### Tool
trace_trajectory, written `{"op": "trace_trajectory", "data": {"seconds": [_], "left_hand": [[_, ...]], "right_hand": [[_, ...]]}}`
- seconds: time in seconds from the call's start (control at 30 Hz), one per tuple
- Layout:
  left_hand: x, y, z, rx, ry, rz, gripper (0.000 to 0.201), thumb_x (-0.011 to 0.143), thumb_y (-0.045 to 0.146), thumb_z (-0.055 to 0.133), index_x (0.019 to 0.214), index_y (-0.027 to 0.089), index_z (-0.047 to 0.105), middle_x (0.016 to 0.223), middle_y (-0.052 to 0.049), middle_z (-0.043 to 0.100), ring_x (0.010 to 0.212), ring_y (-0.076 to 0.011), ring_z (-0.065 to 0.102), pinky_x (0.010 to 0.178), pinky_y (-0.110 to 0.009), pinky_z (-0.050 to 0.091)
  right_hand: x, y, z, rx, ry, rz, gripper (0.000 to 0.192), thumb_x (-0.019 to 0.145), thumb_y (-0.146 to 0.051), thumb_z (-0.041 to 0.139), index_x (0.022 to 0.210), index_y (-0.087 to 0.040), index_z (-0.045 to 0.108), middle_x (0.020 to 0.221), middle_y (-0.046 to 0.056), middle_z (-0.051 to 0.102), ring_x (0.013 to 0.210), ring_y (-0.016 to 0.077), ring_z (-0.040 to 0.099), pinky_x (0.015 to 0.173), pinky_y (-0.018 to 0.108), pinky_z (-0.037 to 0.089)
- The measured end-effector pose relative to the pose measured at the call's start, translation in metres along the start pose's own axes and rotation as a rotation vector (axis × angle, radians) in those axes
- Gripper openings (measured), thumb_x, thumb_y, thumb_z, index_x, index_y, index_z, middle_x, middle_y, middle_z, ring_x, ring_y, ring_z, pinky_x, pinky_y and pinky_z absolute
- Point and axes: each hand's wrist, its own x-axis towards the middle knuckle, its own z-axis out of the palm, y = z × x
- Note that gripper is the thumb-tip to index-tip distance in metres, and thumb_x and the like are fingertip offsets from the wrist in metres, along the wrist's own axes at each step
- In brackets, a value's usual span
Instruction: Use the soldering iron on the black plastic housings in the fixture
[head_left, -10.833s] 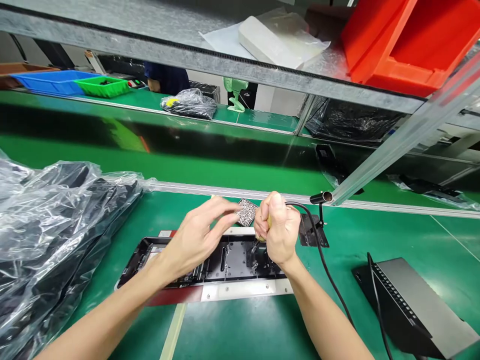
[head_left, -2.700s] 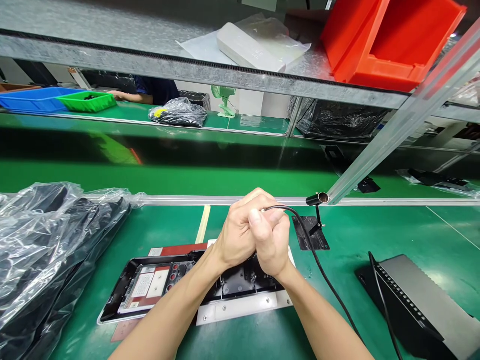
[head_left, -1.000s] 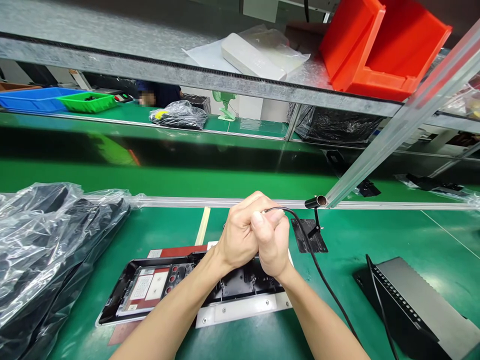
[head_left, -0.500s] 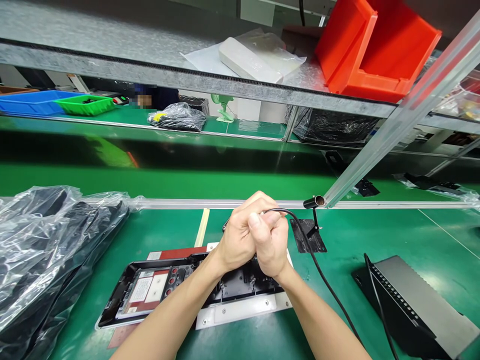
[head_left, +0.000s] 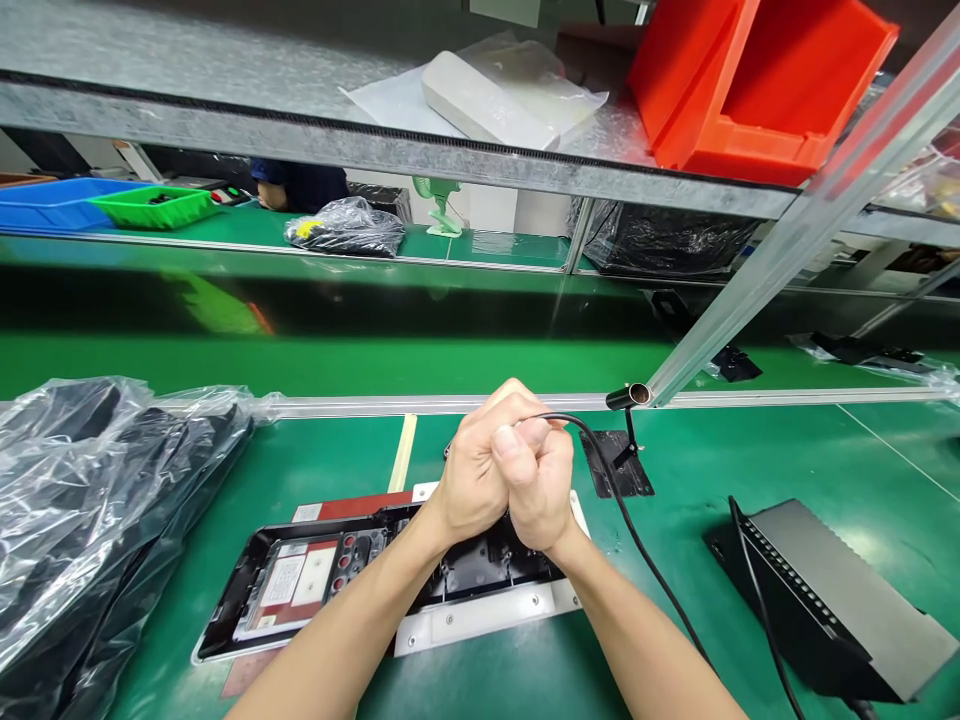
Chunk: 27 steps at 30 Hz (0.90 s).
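Observation:
My left hand and my right hand are both closed and pressed together. A black cable comes out at the top of the fists and bends down to the right. Its end inside my fingers is hidden. Below the hands lies a long black plastic housing, open side up, with its middle covered by my hands and forearms. A clear panel with labels sits in its left part. The housing rests over a white fixture strip and a reddish-brown board.
Plastic-wrapped black parts lie at left. A black metal box with a cable stands at right. A black tube holder and slanted post rise behind the hands. Overhead, a shelf carries a red bin.
The view has shifted slightly, so the shelf sits a little higher in the picture. Both hands keep their closed grip above the housing, with hardly any movement.

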Motion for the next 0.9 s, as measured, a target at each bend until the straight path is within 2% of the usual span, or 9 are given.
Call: {"op": "trace_trajectory", "data": {"seconds": [0.3,0.47,0.73,0.9], "left_hand": [[-0.0012,-0.0025,0.0025,0.018,0.016,0.018,0.025,0.102,0.032,0.049,0.095,0.02,0.069,0.09,-0.005,0.061,0.082,-0.0178,0.059,0.073,-0.032,0.049],[-0.0006,-0.002,0.0031,0.032,0.019,0.018,0.027,0.102,0.035,0.049,0.092,0.02,0.069,0.089,-0.007,0.062,0.081,-0.0191,0.059,0.072,-0.033,0.05],[-0.0014,-0.0029,0.0026,0.013,0.02,0.029,0.025,0.103,0.033,0.049,0.095,0.02,0.07,0.091,-0.005,0.062,0.082,-0.0181,0.059,0.074,-0.032,0.05],[-0.0019,-0.0027,0.003,0.001,0.027,0.018,0.025,0.102,0.032,0.05,0.095,0.02,0.071,0.09,-0.005,0.061,0.082,-0.0175,0.059,0.074,-0.032,0.05]], "right_hand": [[-0.0016,0.001,-0.0009,-0.025,-0.002,0.026,0.038,0.086,-0.043,0.052,0.057,-0.022,0.039,0.055,-0.003,0.037,0.057,0.0123,0.04,0.053,0.028,0.037],[-0.0005,-0.0012,-0.0009,-0.024,0.008,0.017,0.042,0.085,-0.043,0.053,0.054,-0.023,0.032,0.054,-0.003,0.033,0.058,0.0128,0.04,0.052,0.027,0.036],[-0.0018,0.0006,-0.0004,-0.007,-0.007,0.029,0.039,0.086,-0.045,0.052,0.058,-0.022,0.04,0.059,-0.001,0.039,0.06,0.0133,0.042,0.053,0.028,0.038],[-0.0022,0.0024,0.0,-0.02,-0.004,0.049,0.043,0.086,-0.049,0.051,0.056,-0.022,0.038,0.057,-0.002,0.038,0.058,0.0129,0.04,0.052,0.028,0.038]]}}
